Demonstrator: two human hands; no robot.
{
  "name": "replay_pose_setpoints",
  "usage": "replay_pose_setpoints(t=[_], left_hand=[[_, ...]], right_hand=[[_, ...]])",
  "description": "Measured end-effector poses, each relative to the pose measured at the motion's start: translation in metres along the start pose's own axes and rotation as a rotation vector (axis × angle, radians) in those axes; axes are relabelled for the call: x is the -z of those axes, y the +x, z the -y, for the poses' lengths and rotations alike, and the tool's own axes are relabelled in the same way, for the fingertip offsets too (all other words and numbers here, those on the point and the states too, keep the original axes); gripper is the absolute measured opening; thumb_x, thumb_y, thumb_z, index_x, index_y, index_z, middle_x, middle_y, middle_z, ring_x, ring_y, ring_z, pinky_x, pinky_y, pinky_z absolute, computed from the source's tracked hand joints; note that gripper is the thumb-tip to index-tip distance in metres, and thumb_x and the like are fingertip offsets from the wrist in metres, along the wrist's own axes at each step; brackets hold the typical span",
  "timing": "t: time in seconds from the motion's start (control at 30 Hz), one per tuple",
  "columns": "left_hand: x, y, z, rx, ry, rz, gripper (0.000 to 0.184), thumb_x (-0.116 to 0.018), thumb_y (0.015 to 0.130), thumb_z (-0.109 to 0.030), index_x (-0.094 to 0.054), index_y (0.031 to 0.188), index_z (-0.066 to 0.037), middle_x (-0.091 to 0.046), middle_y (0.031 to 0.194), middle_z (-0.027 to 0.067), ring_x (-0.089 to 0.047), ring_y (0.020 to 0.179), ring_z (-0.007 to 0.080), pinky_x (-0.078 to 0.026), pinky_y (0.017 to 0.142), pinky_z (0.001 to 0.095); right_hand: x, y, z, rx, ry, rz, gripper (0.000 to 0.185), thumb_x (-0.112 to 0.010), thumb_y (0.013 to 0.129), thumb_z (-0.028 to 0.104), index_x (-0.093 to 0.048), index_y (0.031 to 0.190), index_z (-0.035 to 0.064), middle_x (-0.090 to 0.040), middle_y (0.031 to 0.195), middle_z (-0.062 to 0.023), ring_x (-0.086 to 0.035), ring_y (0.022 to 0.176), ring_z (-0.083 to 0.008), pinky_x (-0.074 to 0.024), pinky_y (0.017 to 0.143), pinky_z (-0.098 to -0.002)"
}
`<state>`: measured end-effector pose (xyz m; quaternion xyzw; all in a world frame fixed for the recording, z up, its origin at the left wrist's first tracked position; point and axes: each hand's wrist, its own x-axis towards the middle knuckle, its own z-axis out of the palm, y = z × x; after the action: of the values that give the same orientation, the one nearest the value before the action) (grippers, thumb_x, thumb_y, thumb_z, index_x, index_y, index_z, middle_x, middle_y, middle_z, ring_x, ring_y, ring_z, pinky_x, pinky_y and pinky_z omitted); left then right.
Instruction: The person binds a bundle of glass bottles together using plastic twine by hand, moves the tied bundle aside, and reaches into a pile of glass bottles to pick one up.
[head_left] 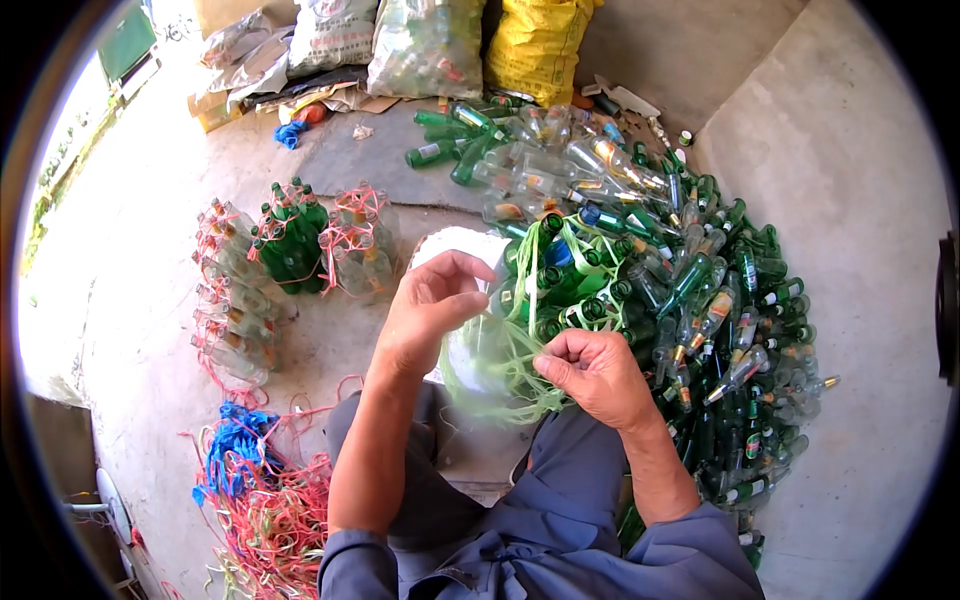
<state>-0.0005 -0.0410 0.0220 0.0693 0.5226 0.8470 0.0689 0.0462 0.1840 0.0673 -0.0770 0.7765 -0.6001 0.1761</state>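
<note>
My left hand point(432, 308) is raised in front of me, its thumb and fingers curved with a gap between them and nothing visible in the gap. A loose tangle of light green plastic string point(490, 375) hangs below and between my hands. My right hand point(600, 378) is closed in a pinch at the right side of this string. Just beyond stands a cluster of green glass bottles point(575, 285), necks up, with strands of the same string looped over and around them. Behind the left hand a white surface point(455, 245) shows partly.
A large heap of loose glass bottles point(715, 320) spreads to the right and back. Bundles of clear bottles point(235, 310) and green bottles point(290, 240), tied with pink string, stand left. Tangled pink string point(275, 520) lies nearer. Filled sacks point(425, 50) stand against the back wall.
</note>
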Motion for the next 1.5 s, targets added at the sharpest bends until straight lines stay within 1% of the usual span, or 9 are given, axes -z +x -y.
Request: replay_pose_setpoints(t=[0.1, 0.2, 0.43, 0.57, 0.77, 0.8, 1.27, 1.4, 1.5], left_hand=[[0.005, -0.003, -0.003, -0.048, 0.02, 0.012, 0.039, -0.069, 0.072, -0.009, -0.063, 0.109, 0.001, -0.05, 0.075, -0.0042, -0.042, 0.064, 0.0028, -0.03, 0.056, 0.0194], [0.01, -0.008, -0.004, -0.106, 0.05, -0.012, 0.035, -0.065, 0.073, -0.004, -0.063, 0.107, 0.001, -0.051, 0.08, -0.0024, -0.041, 0.062, 0.0027, -0.03, 0.054, 0.0194], [0.008, -0.017, 0.004, -0.046, 0.125, -0.214, 0.019, -0.063, 0.079, 0.0, -0.066, 0.097, -0.002, -0.05, 0.071, -0.0058, -0.039, 0.056, 0.0011, -0.026, 0.049, 0.0187], [0.001, -0.024, 0.019, -0.056, 0.222, -0.247, 0.014, -0.066, 0.079, 0.001, -0.068, 0.092, -0.003, -0.061, 0.077, -0.0014, -0.051, 0.066, 0.0043, -0.038, 0.057, 0.0207], [-0.006, -0.024, 0.035, 0.035, 0.067, -0.282, 0.009, -0.064, 0.079, -0.002, -0.066, 0.087, -0.001, -0.06, 0.072, -0.0008, -0.049, 0.06, 0.0054, -0.037, 0.052, 0.0232], [-0.009, -0.028, 0.042, 0.086, -0.03, -0.301, 0.007, -0.065, 0.084, -0.002, -0.065, 0.091, -0.002, -0.054, 0.067, -0.004, -0.041, 0.049, 0.0029, -0.027, 0.043, 0.0214], [-0.006, -0.023, 0.039, -0.022, -0.302, -0.372, 0.02, -0.061, 0.084, -0.003, -0.059, 0.103, -0.007, -0.063, 0.079, 0.0034, -0.062, 0.062, 0.0108, -0.039, 0.05, 0.0221], [0.0, -0.021, 0.037, -0.121, -0.082, -0.329, 0.016, -0.062, 0.084, -0.005, -0.061, 0.1, -0.003, -0.066, 0.075, 0.0027, -0.065, 0.066, 0.0116, -0.043, 0.053, 0.0242], [0.006, -0.017, 0.05, -0.25, 0.434, -0.399, 0.017, -0.062, 0.083, -0.007, -0.066, 0.098, -0.001, -0.068, 0.074, 0.004, -0.066, 0.067, 0.0141, -0.049, 0.059, 0.0283]], right_hand=[[0.001, -0.008, -0.001, -0.058, 0.019, 0.02, 0.015, -0.07, 0.092, 0.014, -0.07, 0.089, -0.0009, -0.067, 0.081, 0.0018, -0.058, 0.076, -0.0042, -0.0486, 0.069, -0.0239], [-0.004, -0.015, -0.011, 0.006, 0.075, 0.034, 0.014, -0.07, 0.094, 0.01, -0.068, 0.086, -0.001, -0.056, 0.07, 0.0073, -0.044, 0.062, -0.0001, -0.0346, 0.054, -0.0194], [-0.013, -0.035, -0.016, 0.046, 0.032, 0.033, 0.015, -0.068, 0.094, 0.009, -0.066, 0.082, -0.0004, -0.058, 0.068, 0.004, -0.048, 0.061, -0.0014, -0.0367, 0.054, -0.0197], [-0.016, -0.053, -0.014, 0.023, 0.033, 0.093, 0.013, -0.068, 0.092, 0.008, -0.067, 0.082, 0.0, -0.062, 0.07, 0.0033, -0.052, 0.062, -0.0017, -0.0403, 0.056, -0.0197], [-0.03, -0.073, -0.025, 0.012, 0.111, 0.166, 0.015, -0.066, 0.094, 0.007, -0.065, 0.081, -0.0004, -0.061, 0.067, 0.0026, -0.048, 0.058, -0.0012, -0.0364, 0.053, -0.0187], [-0.033, -0.083, -0.028, 0.016, 0.112, 0.171, 0.015, -0.066, 0.095, 0.008, -0.066, 0.082, -0.0008, -0.061, 0.067, 0.0017, -0.047, 0.055, -0.0012, -0.0344, 0.051, -0.0188], [-0.066, -0.082, -0.051, 0.298, -0.255, 0.077, 0.017, -0.067, 0.093, 0.005, -0.061, 0.079, -0.0036, -0.052, 0.066, -0.0055, -0.046, 0.057, -0.0099, -0.0377, 0.052, -0.0265], [-0.064, -0.085, -0.051, 0.334, -0.265, 0.023, 0.019, -0.066, 0.094, 0.006, -0.06, 0.078, -0.0029, -0.053, 0.066, -0.0044, -0.046, 0.057, -0.0092, -0.0372, 0.053, -0.0264], [-0.059, -0.09, -0.044, 0.334, -0.261, -0.014, 0.02, -0.065, 0.095, 0.007, -0.061, 0.078, -0.0021, -0.056, 0.065, -0.0028, -0.047, 0.059, -0.0087, -0.0372, 0.054, -0.0253]])
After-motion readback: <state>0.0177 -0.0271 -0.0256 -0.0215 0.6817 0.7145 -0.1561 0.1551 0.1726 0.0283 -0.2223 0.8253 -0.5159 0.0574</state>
